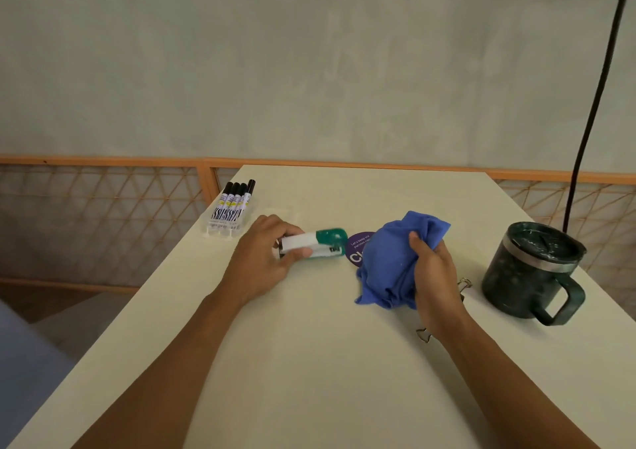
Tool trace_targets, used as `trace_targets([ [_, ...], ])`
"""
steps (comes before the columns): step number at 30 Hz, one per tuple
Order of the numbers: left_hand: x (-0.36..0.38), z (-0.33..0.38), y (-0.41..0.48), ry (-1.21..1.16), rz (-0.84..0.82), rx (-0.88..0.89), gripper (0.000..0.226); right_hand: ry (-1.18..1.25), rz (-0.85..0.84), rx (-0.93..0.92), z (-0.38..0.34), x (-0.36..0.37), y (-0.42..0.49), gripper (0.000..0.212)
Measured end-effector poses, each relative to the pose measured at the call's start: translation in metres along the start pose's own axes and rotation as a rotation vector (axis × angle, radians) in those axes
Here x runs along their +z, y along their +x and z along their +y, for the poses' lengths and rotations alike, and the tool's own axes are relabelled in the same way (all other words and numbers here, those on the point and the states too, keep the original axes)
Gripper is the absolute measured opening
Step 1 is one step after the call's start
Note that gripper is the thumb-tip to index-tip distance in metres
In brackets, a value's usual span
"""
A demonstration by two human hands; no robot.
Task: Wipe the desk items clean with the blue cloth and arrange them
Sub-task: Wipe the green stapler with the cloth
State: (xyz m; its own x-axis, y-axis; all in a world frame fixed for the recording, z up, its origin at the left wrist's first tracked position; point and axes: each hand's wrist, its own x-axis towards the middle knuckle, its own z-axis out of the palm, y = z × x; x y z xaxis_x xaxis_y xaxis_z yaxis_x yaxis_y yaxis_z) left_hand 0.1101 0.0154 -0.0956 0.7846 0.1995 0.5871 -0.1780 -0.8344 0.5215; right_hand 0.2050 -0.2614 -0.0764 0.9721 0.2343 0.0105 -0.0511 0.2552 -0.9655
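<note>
the left hand (266, 254) grips the stapler (311, 244) on the surface (309, 362), mid-left; the right hand (435, 271) clutches the bunched blue cloth (389, 262) just right of it. wiping the stapler looks next: bring the two together, likely lifting the stapler.

**Desk items and the blue cloth**

The crumpled blue fabric cloth (389, 262) is bunched in the right hand (435, 276), its lower folds touching the pale desk top. The white stapler with a green translucent front (315, 243) lies on its side, gripped at its rear end by the left hand (266, 255), its green end pointing toward the cloth. A clear pack of black-capped markers (232, 209) lies beyond the left hand. A dark green lidded mug with a handle (531, 273) stands upright, right of the right hand.
</note>
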Motion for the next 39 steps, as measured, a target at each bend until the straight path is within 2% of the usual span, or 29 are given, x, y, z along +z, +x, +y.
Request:
trace_targets([
  [3,-0.003,0.015,0.003,0.013,0.181,0.037,0.029,-0.077,-0.074,-0.005,0.004,0.009,-0.009,0.016],
  [6,-0.003,0.027,-0.001,0.022,0.239,0.072,0.031,-0.171,-0.235,-0.025,0.010,0.016,-0.019,0.023],
  [8,-0.002,0.031,-0.003,0.028,0.239,0.111,0.032,-0.295,-0.303,-0.107,0.011,0.020,-0.028,0.015],
  [9,0.000,0.033,-0.003,0.028,0.244,0.131,0.032,-0.345,-0.330,-0.153,0.010,0.022,-0.033,0.022],
  [11,0.002,0.036,-0.004,0.026,0.265,0.159,0.032,-0.456,-0.362,-0.276,0.018,0.022,-0.028,0.052],
  [13,0.002,0.039,-0.004,0.031,0.287,0.172,0.031,-0.532,-0.392,-0.430,0.022,0.023,-0.023,0.050],
  [15,0.001,0.041,-0.004,0.043,0.300,0.175,0.031,-0.610,-0.371,-0.506,0.023,0.023,-0.021,0.052],
  [19,-0.001,0.040,-0.004,0.049,0.312,0.166,0.032,-0.685,-0.328,-0.525,0.027,0.022,-0.021,0.056],
  [23,-0.003,0.040,-0.003,0.034,0.303,0.151,0.033,-0.684,-0.303,-0.399,0.035,0.021,-0.020,0.081],
  [30,-0.002,0.042,-0.005,0.050,0.300,0.171,0.033,-0.688,-0.365,-0.477,0.031,0.023,-0.023,0.053],
  [34,-0.001,0.042,-0.005,0.050,0.301,0.175,0.032,-0.621,-0.335,-0.428,0.033,0.024,-0.026,0.056],
  [39,0.000,0.044,-0.005,0.067,0.328,0.191,0.032,-0.938,-0.325,-0.674,0.026,0.027,-0.027,0.057],
])
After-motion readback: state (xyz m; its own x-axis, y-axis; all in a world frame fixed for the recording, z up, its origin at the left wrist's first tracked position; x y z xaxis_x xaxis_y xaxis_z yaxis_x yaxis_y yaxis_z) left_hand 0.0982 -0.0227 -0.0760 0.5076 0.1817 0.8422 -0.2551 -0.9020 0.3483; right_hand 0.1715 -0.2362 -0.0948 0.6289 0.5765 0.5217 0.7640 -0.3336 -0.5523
